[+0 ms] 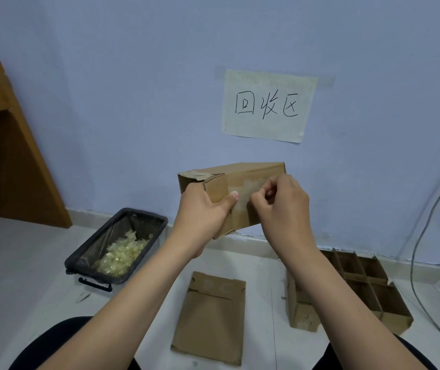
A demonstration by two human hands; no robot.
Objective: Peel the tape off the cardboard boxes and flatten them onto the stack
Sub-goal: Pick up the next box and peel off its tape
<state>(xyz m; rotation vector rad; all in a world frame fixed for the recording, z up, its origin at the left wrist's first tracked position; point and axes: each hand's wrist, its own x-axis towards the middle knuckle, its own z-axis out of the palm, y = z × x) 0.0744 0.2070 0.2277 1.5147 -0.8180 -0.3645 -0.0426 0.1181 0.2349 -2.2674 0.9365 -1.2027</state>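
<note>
A small brown cardboard box [250,173] is held up in front of the wall. My left hand [202,209] grips its left end, thumb laid across the near face. A strip of clear tape [242,194] runs down that face. My right hand [283,206] pinches the tape's edge with thumb and forefinger, and it hides the box's right lower part. On the floor below lies a flattened cardboard box [210,319], the stack.
A black bin [80,259] lined with clear plastic and holding crumpled tape sits on the floor at left. A divided cardboard box [371,292] stands at right, grey cables [421,236] beyond it. A wooden desk [5,145] fills the left. A handwritten paper sign [268,105] hangs on the wall.
</note>
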